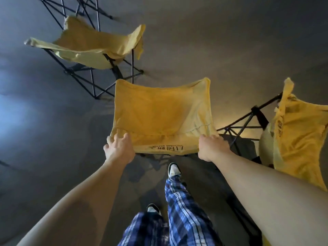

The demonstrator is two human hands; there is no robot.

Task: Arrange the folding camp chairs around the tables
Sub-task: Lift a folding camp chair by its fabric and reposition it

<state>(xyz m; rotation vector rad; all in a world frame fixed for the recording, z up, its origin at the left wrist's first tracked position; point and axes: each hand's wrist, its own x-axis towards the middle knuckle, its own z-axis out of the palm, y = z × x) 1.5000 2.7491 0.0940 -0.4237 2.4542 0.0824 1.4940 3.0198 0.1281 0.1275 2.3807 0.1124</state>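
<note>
Plaid-trousered legs stand behind the held chair; neighbouring chairs sit ahead-left and close right. Left hand and right hand each grip its fabric back corners. Risk: frame snagging the right chair, likely when swung.

bare forearms, blue plaid trousers, black-and-white sneakers.

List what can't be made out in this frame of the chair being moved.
Head view only:
- Frame of the held chair: hidden under its own yellow seat.
- Chair on the right: cut off by the edge.
- Black frame at top left: cut off by the edge.
- Tables: not in view.
</note>
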